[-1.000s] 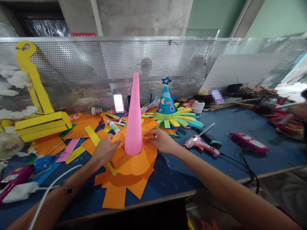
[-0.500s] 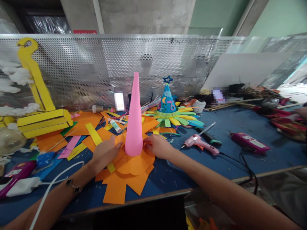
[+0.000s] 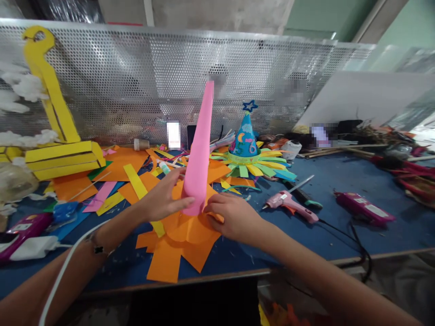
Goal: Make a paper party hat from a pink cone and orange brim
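Pink paper cone, tilted, L hand touching, R hand at base

cone: pink paper, matt and smooth
orange sheets: paper or thin card, matt and smooth, with clean cut edges
hat: blue card with a slight sheen
glue gun: pink plastic, smooth and glossy
panel: perforated sheet metal, silvery and shiny
table: blue matt top, scuffed and flecked with scraps
yellow model: matt yellow card, smooth
sticks: pale bare wood, dull
pillar: grey concrete, rough and blotchy
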The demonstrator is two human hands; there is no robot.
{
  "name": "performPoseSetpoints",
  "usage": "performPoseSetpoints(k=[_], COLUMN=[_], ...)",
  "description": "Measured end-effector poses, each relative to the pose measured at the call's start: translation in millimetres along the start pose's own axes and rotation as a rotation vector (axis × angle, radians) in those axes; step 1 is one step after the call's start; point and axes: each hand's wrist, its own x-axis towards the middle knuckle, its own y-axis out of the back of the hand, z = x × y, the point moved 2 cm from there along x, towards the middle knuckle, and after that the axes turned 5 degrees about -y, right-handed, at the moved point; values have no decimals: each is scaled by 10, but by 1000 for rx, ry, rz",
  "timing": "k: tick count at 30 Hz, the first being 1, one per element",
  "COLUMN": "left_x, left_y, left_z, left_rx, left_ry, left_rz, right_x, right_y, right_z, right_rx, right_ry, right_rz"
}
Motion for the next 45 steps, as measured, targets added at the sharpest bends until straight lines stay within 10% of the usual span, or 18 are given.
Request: performPoseSetpoints(k=[9,17,23,34,45], left_x=[80,435,796,924,797], left_y=[-265,371,451,-138,-531], left_z=[-53,173,135,211,179], left_rx=[-63,-356,-545,-627,-481], left_ry=[13,-127,-216,-95,-196], left_rz=[140,388,461,123,-153], right_x=[-57,-516,-639,-524,-1122], right_y=[-130,475,-139,-453,-10], right_z=[-34,16,-90,-693,-547], right_rx=[-17,156,7,152,257], right_ry=[85,-3,-80,-44,338], right_rz=[-103,697,103,80,386])
